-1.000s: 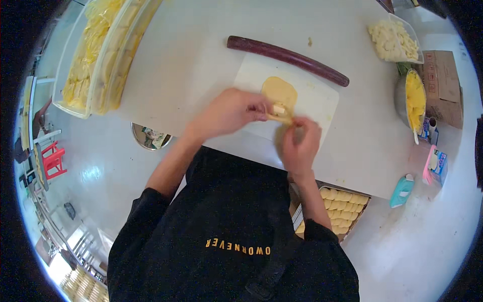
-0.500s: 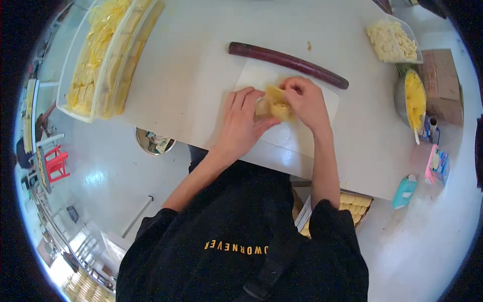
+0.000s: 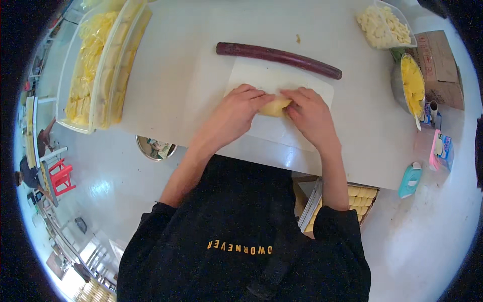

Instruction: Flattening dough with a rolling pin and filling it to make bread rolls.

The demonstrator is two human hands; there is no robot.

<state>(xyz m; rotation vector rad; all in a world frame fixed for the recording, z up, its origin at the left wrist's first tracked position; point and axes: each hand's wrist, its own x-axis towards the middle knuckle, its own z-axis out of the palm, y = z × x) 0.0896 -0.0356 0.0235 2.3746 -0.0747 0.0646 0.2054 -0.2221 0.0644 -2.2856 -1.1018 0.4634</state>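
Note:
A small piece of soft yellow dough [image 3: 273,107], now a compact folded shape, sits between my two hands over a thin white board [image 3: 256,73]. My left hand [image 3: 234,113] grips its left end, with the thumb and fingers closed around it. At the other end my right hand [image 3: 311,118] pinches the edge with curled fingers. The fingers partly cover the dough, so any filling inside is hidden. Just beyond the board lies a long dark reddish-brown wooden rolling pin [image 3: 279,56], touched by neither hand.
Clear plastic tubs [image 3: 93,75] of yellow dough pieces stand at the left. Far right are a tub of pale slices [image 3: 382,27], a metal bowl of yellow filling [image 3: 412,88] and a cardboard box [image 3: 440,68]. Below the table's edge, a tray [image 3: 359,199] holds rows of yellow pieces.
The yellow dough has gone from a raised, opened piece to a lower, folded one. My right hand has come down, and both hands now press its ends. The view has shifted slightly.

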